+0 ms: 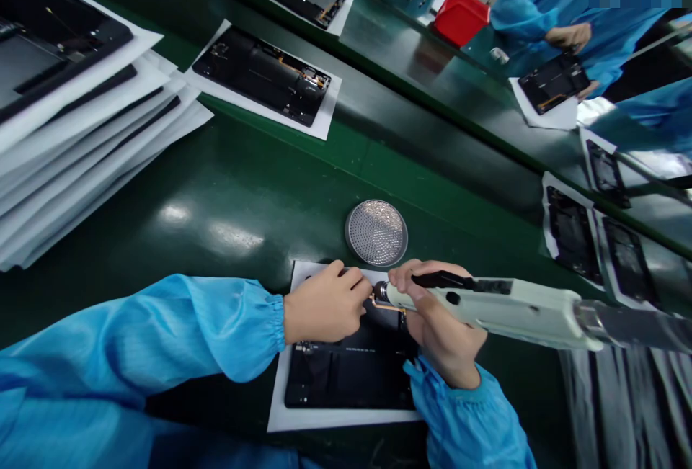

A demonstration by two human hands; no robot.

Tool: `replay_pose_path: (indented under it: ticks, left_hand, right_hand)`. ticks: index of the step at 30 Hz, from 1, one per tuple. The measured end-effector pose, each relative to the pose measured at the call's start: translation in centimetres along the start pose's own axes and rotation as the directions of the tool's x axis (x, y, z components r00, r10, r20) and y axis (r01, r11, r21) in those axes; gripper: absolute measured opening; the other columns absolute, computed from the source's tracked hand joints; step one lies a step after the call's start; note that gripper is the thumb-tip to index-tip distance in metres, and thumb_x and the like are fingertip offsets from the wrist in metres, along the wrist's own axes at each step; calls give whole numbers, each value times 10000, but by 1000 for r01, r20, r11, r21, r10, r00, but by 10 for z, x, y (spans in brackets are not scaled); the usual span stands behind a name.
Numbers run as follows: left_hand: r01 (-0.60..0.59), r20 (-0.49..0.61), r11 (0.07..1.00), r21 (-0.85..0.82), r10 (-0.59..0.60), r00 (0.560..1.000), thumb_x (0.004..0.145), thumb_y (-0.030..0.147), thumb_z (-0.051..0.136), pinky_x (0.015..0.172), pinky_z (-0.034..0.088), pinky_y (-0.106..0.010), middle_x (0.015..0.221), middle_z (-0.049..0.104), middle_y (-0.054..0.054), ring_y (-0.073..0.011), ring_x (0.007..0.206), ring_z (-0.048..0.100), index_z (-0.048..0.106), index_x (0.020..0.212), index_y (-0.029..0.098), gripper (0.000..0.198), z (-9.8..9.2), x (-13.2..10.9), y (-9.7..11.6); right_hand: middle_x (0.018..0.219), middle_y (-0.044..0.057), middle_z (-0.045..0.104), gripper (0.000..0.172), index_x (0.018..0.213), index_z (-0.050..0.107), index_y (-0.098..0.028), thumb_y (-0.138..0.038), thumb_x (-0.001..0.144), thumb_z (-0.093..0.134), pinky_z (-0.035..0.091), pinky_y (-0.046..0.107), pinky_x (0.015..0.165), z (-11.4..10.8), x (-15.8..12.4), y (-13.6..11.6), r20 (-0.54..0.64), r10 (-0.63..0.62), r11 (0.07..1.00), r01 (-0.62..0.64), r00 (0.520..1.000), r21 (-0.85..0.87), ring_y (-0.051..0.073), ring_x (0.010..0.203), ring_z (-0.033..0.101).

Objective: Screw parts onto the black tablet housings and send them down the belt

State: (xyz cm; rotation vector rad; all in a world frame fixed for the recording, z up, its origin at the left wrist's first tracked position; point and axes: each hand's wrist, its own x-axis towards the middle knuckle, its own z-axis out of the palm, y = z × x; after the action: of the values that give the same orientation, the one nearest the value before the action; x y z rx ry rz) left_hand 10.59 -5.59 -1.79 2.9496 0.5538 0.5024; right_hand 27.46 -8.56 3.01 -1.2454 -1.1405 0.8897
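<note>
Head view: black device panel (346,375) lies at lower centre of the frame on white paper (346,420).
Right hand (437,318): wrapped around a white electric screwdriver (513,310), its tip at the panel's upper edge.
Left hand (324,303): fingers curled at that edge, just beside a copper-coloured strip (387,304); any grip cannot be told.
Above panel: round perforated metal tray (375,233) on the green desk (162,188).
Upper left: stacked papered panels (81,130).
Upper right: co-worker's hand (567,37) near a red bin (461,16).

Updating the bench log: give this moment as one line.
left hand: at black device housing | right hand: white electric screwdriver, tip at copper strip
</note>
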Motion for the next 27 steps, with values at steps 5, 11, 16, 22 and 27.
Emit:
replay_pose_path:
  ticks: [5, 11, 16, 22, 27]
  left_hand:
    - [33, -24, 998, -44, -34, 999, 990, 203, 510, 634, 338, -362, 933, 625, -119, -254, 842, 550, 687, 843, 109, 248, 0, -3, 2]
    - [48, -49, 998, -29, -49, 998, 1004, 224, 479, 699, 388, -386, 980, 635, -155, -253, 858, 555, 664, 1061, 49, 261, -1, -7, 6]
    - [67, -46, 996, -54, -70, 997, 994, 227, 478, 724, 398, -395, 1011, 631, -148, -254, 881, 554, 651, 1095, 65, 258, -2, -9, 6]
    - [93, -21, 992, -80, -94, 995, 973, 225, 493, 706, 388, -403, 1006, 618, -121, -250, 857, 536, 655, 1041, 89, 222, -5, -7, 6]
    - [106, 14, 989, -106, -105, 994, 1004, 265, 436, 696, 383, -415, 1008, 609, -122, -259, 864, 530, 651, 1048, 83, 285, -7, -5, 7]
  right_hand:
    - [783, 21, 653, 106, 912, 672, -224, -176, 818, 689, 514, 399, 690, 1, 0, 2, 78, -27, 997, 21, 997, 79, 202, 749, 639]
    - [723, 18, 655, 195, 949, 698, -207, -159, 762, 723, 532, 400, 691, -1, 11, -16, -60, -81, 992, 86, 995, 90, 191, 674, 627]
    - [747, 16, 654, 207, 913, 689, -190, -118, 723, 723, 529, 398, 730, 3, 35, -20, -144, -124, 982, 142, 982, 123, 184, 704, 629]
    - [757, 10, 658, 207, 896, 659, -181, -158, 716, 758, 521, 394, 725, 10, 45, -1, -185, 12, 993, 9, 983, 113, 183, 695, 629]
    - [734, 10, 664, 189, 882, 670, -178, -152, 716, 756, 518, 386, 712, 11, 45, 1, -175, 8, 995, 10, 984, 101, 185, 683, 634]
